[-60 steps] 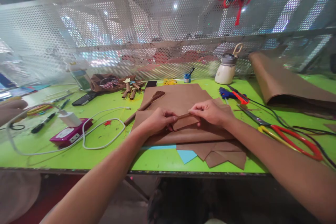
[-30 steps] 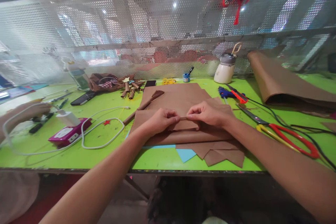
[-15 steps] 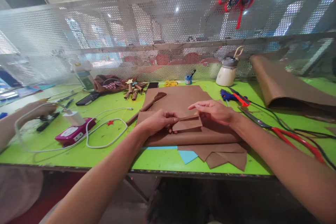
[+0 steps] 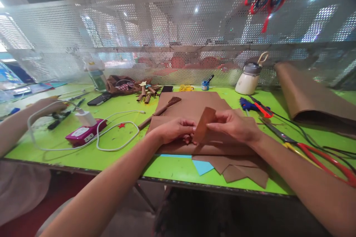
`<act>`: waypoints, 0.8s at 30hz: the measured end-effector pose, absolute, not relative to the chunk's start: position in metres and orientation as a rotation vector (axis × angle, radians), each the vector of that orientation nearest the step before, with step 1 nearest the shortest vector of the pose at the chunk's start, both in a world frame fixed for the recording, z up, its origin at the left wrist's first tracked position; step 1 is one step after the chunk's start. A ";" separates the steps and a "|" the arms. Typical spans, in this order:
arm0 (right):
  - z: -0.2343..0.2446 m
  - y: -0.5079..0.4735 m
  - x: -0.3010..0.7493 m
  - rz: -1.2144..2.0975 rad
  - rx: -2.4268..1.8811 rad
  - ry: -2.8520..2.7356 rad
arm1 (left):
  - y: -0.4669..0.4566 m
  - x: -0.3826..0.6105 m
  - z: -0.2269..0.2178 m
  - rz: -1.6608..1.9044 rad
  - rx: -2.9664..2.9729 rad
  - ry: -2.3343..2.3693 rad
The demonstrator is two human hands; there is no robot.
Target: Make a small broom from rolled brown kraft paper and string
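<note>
Both my hands meet over a stack of brown paper sheets (image 4: 191, 105) on the green table (image 4: 116, 148). My left hand (image 4: 174, 130) pinches the lower end of a small folded brown paper piece (image 4: 204, 127). My right hand (image 4: 236, 126) grips the same piece from the right, fingers closed on its edge. The piece stands tilted up off the stack. Brown offcuts (image 4: 244, 172) and a blue paper scrap (image 4: 202, 166) lie just in front of the stack.
Red-handled scissors (image 4: 319, 153), a glue gun (image 4: 251, 105) and a big brown paper roll (image 4: 306, 94) lie at right. A white jar (image 4: 249, 76) stands at the back. A pink device (image 4: 85, 133) with white cable (image 4: 116, 142) lies left, near another person's hand (image 4: 44, 105). A perforated metal screen (image 4: 155, 37) closes the back.
The small folded brown piece has been lifted from lying flat to standing tilted up. My right hand closed on its edge again. The camera view shifted slightly left.
</note>
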State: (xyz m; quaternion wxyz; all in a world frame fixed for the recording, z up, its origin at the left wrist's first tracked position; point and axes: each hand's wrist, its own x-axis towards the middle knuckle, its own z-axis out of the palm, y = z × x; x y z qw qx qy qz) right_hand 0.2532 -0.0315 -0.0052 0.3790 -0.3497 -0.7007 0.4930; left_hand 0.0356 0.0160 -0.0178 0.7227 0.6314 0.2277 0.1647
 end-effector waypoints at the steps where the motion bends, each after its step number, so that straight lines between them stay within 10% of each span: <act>1: -0.007 -0.030 0.254 1.272 -0.873 -1.758 | 0.018 0.036 -0.019 0.402 1.375 0.519; 15: -0.013 -0.023 0.249 0.782 -1.189 -2.206 | 0.015 0.042 -0.022 0.562 1.500 0.697; 24: -0.018 -0.024 0.250 1.044 -1.250 -1.697 | 0.024 0.039 -0.027 0.773 1.383 0.785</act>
